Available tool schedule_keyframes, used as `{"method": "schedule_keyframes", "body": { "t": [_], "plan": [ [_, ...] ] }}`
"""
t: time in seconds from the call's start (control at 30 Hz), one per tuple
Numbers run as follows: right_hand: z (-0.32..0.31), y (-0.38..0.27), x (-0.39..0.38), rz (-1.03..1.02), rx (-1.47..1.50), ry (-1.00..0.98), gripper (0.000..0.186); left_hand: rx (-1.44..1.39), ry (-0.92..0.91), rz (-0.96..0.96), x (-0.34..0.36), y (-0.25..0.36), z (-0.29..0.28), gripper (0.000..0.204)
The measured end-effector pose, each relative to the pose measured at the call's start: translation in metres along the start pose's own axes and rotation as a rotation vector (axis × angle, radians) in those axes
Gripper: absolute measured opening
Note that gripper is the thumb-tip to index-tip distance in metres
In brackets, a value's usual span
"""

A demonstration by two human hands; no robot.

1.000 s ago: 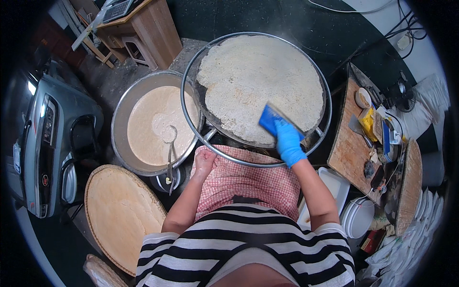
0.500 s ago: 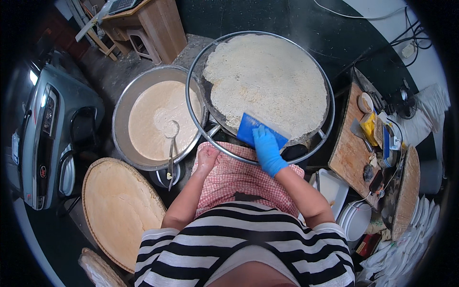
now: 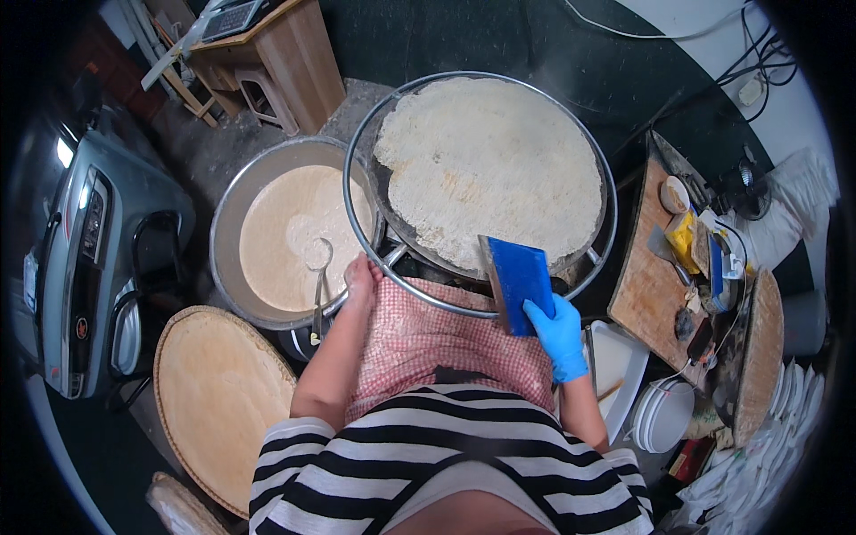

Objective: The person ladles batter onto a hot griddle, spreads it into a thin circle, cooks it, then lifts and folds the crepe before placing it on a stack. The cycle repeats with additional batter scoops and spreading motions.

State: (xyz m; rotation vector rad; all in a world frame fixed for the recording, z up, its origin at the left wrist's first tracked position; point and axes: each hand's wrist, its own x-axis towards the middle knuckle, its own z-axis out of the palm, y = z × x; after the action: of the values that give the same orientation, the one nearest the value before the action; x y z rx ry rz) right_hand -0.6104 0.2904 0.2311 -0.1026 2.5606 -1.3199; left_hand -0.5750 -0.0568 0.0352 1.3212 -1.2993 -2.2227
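Observation:
My gloved right hand [image 3: 557, 334] grips a wide blue scraper [image 3: 522, 281], tilted over the near right part of the metal ring [image 3: 468, 312]. Its pale long edge faces left, and its upper end overlaps the near edge of a large pale flatbread [image 3: 490, 169]. The flatbread covers most of a round dark griddle [image 3: 392, 209] within the ring. My bare left hand [image 3: 363, 278] is between the ring and a big metal pot [image 3: 230, 205], its fingers loosely curled with nothing visible in them. Beige batter [image 3: 276, 214] fills much of the pot, and a ladle [image 3: 319, 285] stands in it.
A round stack of flatbreads [image 3: 214, 392] lies at the lower left. On the right, a wooden board [image 3: 646, 241] holds tools and a small bowl [image 3: 674, 193]; a white tray [image 3: 615, 357] and white buckets [image 3: 664, 415] sit below. A grey vehicle [image 3: 111, 250] stands far left.
My right hand has drawn the scraper back toward me and right, turning it more upright, mostly off the flatbread. My left hand has moved left and slightly forward, toward the pot.

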Motion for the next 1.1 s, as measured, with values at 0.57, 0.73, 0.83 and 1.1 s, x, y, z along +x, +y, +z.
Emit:
{"method": "schedule_keyframes", "body": {
  "t": [0.57,0.73,0.83,1.1],
  "plan": [
    [0.025,0.032,-0.041,0.293,0.958,-0.167,0.035,0.065,-0.102,-0.092,-0.001,0.019,0.023,0.021],
    [0.024,0.027,-0.045,0.305,1.207,-0.143,0.035,-0.003,-0.113,-0.118,-0.039,-0.034,0.034,0.02],
    [0.025,0.026,-0.045,0.33,1.294,-0.054,0.034,0.014,-0.244,-0.157,-0.072,-0.065,0.046,0.022],
    [0.029,0.02,-0.03,0.229,1.127,-0.131,0.037,0.391,-0.763,-0.39,-0.134,-0.056,0.053,0.021]
  ]
}}
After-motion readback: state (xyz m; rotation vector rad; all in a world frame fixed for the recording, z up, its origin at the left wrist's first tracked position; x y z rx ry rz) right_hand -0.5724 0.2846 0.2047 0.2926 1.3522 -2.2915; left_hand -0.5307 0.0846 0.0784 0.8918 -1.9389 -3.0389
